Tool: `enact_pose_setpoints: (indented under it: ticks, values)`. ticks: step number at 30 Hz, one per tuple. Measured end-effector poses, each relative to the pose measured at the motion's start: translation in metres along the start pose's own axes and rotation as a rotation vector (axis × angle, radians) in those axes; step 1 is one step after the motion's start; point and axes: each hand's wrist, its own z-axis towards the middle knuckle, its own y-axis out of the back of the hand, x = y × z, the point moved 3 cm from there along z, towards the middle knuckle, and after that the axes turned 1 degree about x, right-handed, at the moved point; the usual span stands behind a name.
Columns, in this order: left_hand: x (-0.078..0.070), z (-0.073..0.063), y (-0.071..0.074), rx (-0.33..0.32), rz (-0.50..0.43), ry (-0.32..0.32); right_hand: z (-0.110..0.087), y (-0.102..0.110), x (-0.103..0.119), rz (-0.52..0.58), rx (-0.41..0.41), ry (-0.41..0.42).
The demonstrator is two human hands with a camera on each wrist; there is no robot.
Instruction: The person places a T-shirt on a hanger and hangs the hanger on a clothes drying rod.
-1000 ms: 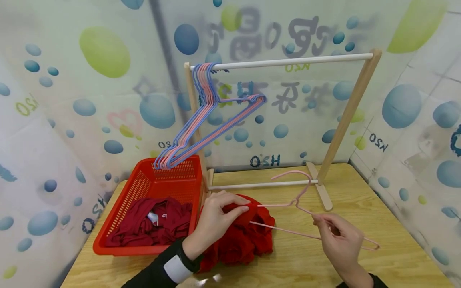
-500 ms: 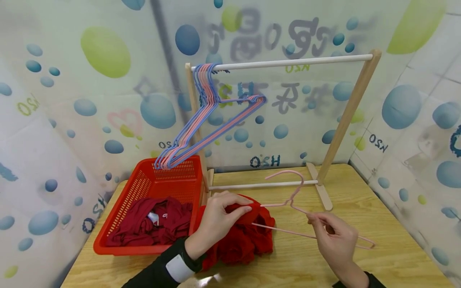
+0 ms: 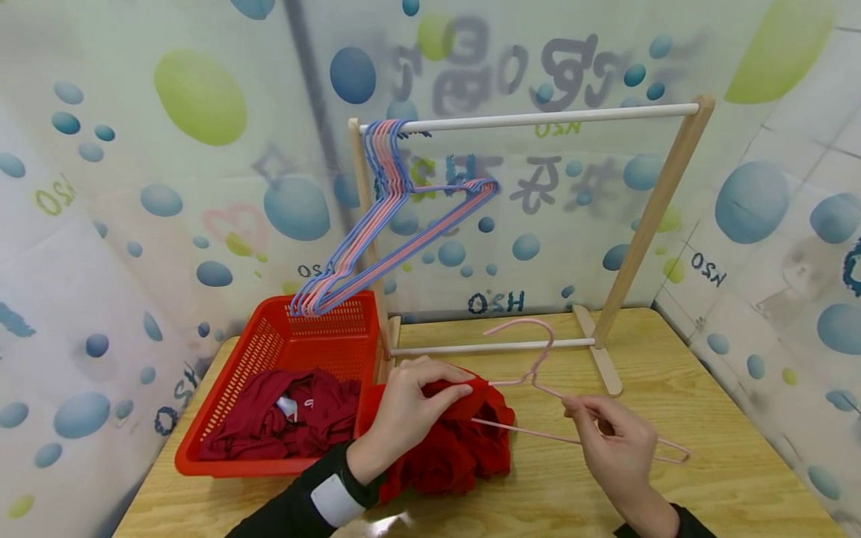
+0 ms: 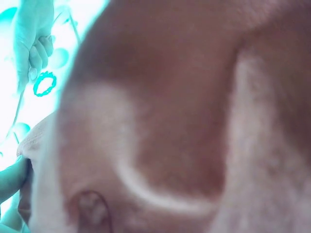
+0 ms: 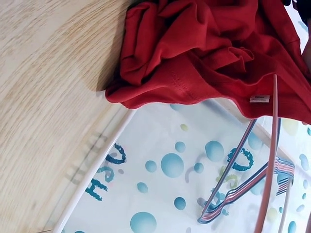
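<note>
A red garment (image 3: 447,456) lies bunched up on the table, a small white label showing at its edge in the right wrist view. My left hand (image 3: 403,415) pinches its upper edge between thumb and fingers. From the right, one arm of a pink clothes hanger (image 3: 534,373) reaches into the cloth, its end hidden inside. My right hand (image 3: 615,441) pinches the hanger's sloping upper wire, with the hook pointing up and left. In the right wrist view the hanger's wire (image 5: 271,160) runs up to the garment's opening. A close, blurred surface fills most of the left wrist view.
A red plastic basket (image 3: 289,468) holding dark red clothes (image 3: 269,430) stands left of the garment. Behind is a wooden rack with a white rail (image 3: 551,117); several blue and pink hangers (image 3: 386,161) hang at its left end. A patterned curtain (image 3: 444,45) backs the table (image 3: 713,388).
My right hand and the pink hanger have slid left toward the garment, taking the hook along. My left hand stays almost in place on the cloth.
</note>
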Motion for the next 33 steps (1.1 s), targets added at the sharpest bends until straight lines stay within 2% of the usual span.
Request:
enact_pose_setpoints:
  ticks: [18, 33]
  values:
    - [-0.001, 0.001, -0.001, -0.014, 0.01, -0.002, -0.001, -0.01, 0.001, -0.035, 0.035, -0.004]
    - [-0.001, 0.002, -0.002, 0.003, -0.01, 0.023, 0.0, -0.015, 0.005, -0.073, 0.051, 0.013]
